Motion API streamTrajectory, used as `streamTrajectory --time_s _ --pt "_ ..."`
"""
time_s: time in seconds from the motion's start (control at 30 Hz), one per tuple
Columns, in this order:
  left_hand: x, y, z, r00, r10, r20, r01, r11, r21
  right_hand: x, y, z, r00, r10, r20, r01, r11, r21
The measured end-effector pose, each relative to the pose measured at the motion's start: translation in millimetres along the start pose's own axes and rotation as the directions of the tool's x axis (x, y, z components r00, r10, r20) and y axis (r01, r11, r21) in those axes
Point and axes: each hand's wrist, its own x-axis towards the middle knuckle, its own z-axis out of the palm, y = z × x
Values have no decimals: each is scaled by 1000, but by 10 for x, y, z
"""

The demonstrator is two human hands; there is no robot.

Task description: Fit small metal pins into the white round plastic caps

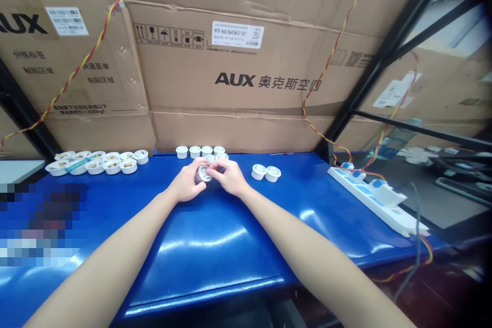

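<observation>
My left hand [187, 183] is wrapped round a small round white plastic cup [205, 173], holding it just above the blue table with its top facing me. The fingertips of my right hand [229, 177] are pinched together at the cup's upper right edge; whatever may be between them is too small to make out. Right behind my hands stand several similar white cups [195, 151], the nearest partly hidden by my fingers. To the right of my right hand, a pair of white cups [272, 173] sits side by side.
Several white cups [113, 166] with brownish contents stand in rows at the left, a teal tool [78, 164] lying across them. A white power strip [374, 204] runs along the right edge. Large cardboard boxes [246, 128] wall the back; twisted red-yellow wires [333, 56] hang down.
</observation>
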Motion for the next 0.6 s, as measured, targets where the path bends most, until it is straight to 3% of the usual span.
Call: streamTrajectory --time_s 0.23,0.6 --pt "-6 -19 0 999 6 -52 -7 1000 -16 6 15 13 998 39 42 -43 993 106" --pt "-10 2 9 999 -1 -43 0 1000 -15 18 50 20 988 122 96 -143 953 268"
